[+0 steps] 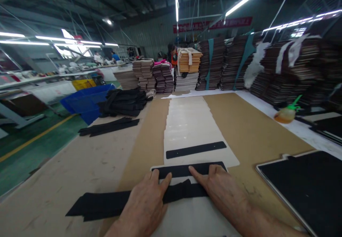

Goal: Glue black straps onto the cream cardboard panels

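A narrow black strip (179, 171) lies along the far edge of a pale sheet (197, 212) in front of me. My left hand (145, 197) rests with thumb and fingertips spread at the strip's left part. Under that hand crosses a small pile of black strips (101, 203), fanned out to the left and reaching right toward my other wrist. My right hand (221, 185) presses the strip's right part, one finger stretched inward and the others bent near the end. Farther off, another black strip (196, 150) lies flat on overlapping pale sheets (189, 123).
Black pieces (125, 101) are heaped at the table's far left, with loose strips (109, 126) nearer. A large black panel (307, 183) lies at right. Beyond it stands a green-nozzled bottle (287, 114). Stacked brown pieces (288, 69) line the back; a blue bin (85, 98) stands left.
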Demonstrator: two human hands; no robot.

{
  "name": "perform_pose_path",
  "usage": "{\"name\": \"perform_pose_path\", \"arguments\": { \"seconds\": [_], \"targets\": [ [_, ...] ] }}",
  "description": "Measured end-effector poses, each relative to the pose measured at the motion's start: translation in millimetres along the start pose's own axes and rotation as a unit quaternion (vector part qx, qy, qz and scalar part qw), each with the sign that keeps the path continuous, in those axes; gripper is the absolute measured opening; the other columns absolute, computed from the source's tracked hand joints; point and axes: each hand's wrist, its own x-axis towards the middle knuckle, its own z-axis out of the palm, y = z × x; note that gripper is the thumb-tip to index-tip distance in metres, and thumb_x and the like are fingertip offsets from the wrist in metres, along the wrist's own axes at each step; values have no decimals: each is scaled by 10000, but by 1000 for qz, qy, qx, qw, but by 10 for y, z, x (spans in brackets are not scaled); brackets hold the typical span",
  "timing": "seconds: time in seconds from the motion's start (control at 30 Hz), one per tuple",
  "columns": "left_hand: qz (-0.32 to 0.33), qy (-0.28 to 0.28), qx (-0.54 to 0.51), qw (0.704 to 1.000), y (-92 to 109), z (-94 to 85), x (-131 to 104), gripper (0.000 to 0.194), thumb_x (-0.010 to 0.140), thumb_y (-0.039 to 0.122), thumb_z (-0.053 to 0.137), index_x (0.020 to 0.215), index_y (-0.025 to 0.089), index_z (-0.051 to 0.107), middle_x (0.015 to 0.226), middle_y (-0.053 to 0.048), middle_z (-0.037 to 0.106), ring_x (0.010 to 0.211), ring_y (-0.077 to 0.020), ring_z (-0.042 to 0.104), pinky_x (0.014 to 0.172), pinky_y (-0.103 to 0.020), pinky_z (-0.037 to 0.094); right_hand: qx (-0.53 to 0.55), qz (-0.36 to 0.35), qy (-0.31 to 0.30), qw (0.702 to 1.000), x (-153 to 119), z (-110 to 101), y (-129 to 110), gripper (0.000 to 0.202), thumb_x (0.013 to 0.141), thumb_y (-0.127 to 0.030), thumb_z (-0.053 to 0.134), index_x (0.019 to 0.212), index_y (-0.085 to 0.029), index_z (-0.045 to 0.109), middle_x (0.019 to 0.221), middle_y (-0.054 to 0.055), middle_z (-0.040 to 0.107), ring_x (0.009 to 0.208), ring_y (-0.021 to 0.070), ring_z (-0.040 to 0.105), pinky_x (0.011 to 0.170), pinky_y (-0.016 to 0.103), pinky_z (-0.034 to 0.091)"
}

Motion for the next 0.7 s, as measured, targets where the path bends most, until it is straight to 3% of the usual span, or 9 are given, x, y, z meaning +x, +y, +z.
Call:
{"name": "perform_pose_path", "arguments": {
  "seconds": [0.13,0.23,0.37,0.43,0.57,0.63,0.7],
  "targets": [
    [-11,7,-4,1000,-61,54,-15,715,711,165,547,1417,261,480,1250,-118,548,1147,-275,554,1013,-438,470,45,50,16,998,-119,146,44,721,793,22,465,1448,-281,455,884,142,668,783,274,660,532,330,553],
    [-6,34,-17,999,-164,158,-75,702,707,159,544,1403,239,498,1312,-101,528,1208,-257,520,1071,-410,437,86,81,35,992,-268,284,216,667,783,57,426,1387,-207,529,1017,146,664,891,283,655,582,357,587],
    [22,102,-28,994,-317,349,-163,668,703,125,528,1363,225,538,1347,-80,542,1266,-259,486,1129,-429,389,156,110,88,978,-556,508,489,592,765,69,409,1262,-171,624,1072,127,676,946,282,649,782,454,590],
    [39,135,-30,990,-367,423,-190,626,716,127,528,1333,221,564,1342,-76,562,1245,-263,509,1119,-436,407,206,101,135,964,-698,613,501,574,758,53,416,1242,-166,632,1150,128,670,1038,284,629,908,490,547],
    [59,192,-21,979,-420,501,-210,546,730,160,558,1269,229,611,1334,-65,590,1222,-274,539,1085,-427,447,325,128,204,914,-845,702,247,502,853,-66,416,1332,-140,546,1277,139,619,1187,272,559,1028,492,474],
    [69,210,-13,975,-452,531,-203,526,733,170,567,1253,231,619,1338,-62,595,1211,-274,552,1071,-421,459,403,181,216,871,-820,684,121,469,900,-155,420,1362,-152,498,1274,139,608,1200,266,547,1037,492,463],
    [84,224,-1,971,-510,581,-184,513,738,182,569,1244,239,624,1337,-56,604,1194,-268,570,1056,-412,472,489,241,221,809,-732,650,65,462,894,-234,469,1350,-163,475,1239,135,609,1161,263,573,1010,474,480]
  ]
}}
